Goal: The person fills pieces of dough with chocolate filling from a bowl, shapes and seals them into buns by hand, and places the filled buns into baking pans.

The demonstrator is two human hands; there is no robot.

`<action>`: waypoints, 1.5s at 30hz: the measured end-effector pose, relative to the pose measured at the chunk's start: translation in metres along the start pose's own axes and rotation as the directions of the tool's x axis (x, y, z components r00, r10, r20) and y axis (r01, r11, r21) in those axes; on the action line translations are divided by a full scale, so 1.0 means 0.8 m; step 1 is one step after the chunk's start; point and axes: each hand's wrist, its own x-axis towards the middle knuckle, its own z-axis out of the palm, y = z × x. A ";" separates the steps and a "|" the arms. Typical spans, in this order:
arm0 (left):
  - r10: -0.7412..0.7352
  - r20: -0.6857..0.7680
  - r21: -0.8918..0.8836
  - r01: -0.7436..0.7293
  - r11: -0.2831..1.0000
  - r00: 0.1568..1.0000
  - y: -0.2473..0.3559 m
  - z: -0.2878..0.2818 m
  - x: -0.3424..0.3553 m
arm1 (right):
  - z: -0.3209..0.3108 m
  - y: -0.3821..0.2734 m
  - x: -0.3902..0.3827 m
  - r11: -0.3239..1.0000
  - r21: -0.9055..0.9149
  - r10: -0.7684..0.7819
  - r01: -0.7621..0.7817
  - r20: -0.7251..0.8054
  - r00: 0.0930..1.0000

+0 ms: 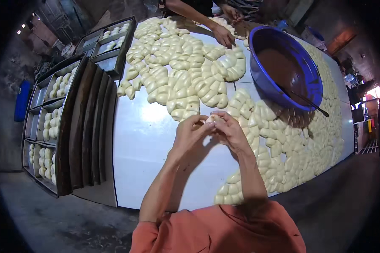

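My left hand (189, 134) and my right hand (232, 133) meet over the middle of the white table. Between their fingertips is a small piece of dough (213, 119), pale and mostly covered by the fingers. Both hands are closed on it. Just beyond them spreads a mass of pale, glossy dough pieces (181, 86), packed side by side. More dough pieces (289, 158) cover the table's right side. A large blue basin (257, 78) stands at the far right, holding a brown filling (278, 63). A dark utensil handle (312, 104) leans over its near rim.
At the left, stacked metal trays (78, 126) stand on edge, the outermost holding dough balls (48, 122) in compartments. Another tray (131, 36) with dough balls lies behind. Across the table, a co-worker's hand (223, 36) touches the dough; their other hand (233, 13) is farther back.
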 end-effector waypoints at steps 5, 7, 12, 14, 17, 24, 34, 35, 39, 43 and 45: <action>-0.012 0.012 0.056 0.011 0.998 1.000 -0.005 0.004 -0.012 | 0.000 -0.003 -0.020 0.997 -0.073 0.002 -0.012 -0.132 0.991; 0.005 -0.131 -0.012 -0.007 1.000 0.991 0.002 0.014 -0.018 | -0.002 0.006 -0.020 0.946 -0.256 -0.246 0.197 -0.177 0.953; 0.462 -0.255 0.003 -0.477 0.879 0.849 0.015 0.061 -0.018 | 0.032 -0.012 -0.044 0.954 -0.006 -0.297 0.300 -0.166 0.940; 0.571 -0.275 0.001 -0.594 0.805 0.773 0.015 0.088 -0.014 | 0.032 -0.015 -0.055 0.910 0.288 -0.292 0.297 -0.059 0.955; 0.570 -0.329 -0.111 -0.630 0.769 0.753 0.001 0.117 -0.015 | 0.029 -0.031 -0.066 0.859 0.458 -0.248 0.227 -0.014 0.969; 0.166 0.019 -0.435 -0.142 0.889 0.986 -0.026 0.154 -0.017 | -0.047 -0.096 -0.047 0.904 0.217 -0.351 0.370 -0.120 0.929; -0.052 0.028 -0.104 0.054 0.993 0.998 0.007 0.072 -0.034 | -0.291 -0.220 0.074 0.381 -0.918 -0.222 -0.112 -0.208 0.953; -0.070 0.042 -0.093 0.074 0.993 0.997 -0.004 0.071 -0.036 | -0.302 -0.215 0.089 0.224 -0.962 -0.134 -0.158 -0.191 0.972; -0.119 0.155 -0.010 0.122 0.992 0.981 0.000 0.073 -0.039 | -0.334 -0.197 0.111 0.039 -0.986 0.212 -0.162 -0.150 0.966; -0.167 0.186 0.007 0.169 0.986 0.968 0.000 0.070 -0.039 | -0.291 -0.223 0.077 0.416 -0.888 0.113 -0.195 -0.163 0.980; -0.151 0.226 -0.050 0.167 0.985 0.962 0.003 0.077 -0.036 | -0.272 -0.241 0.045 0.854 -0.519 -0.027 -0.040 -0.121 0.992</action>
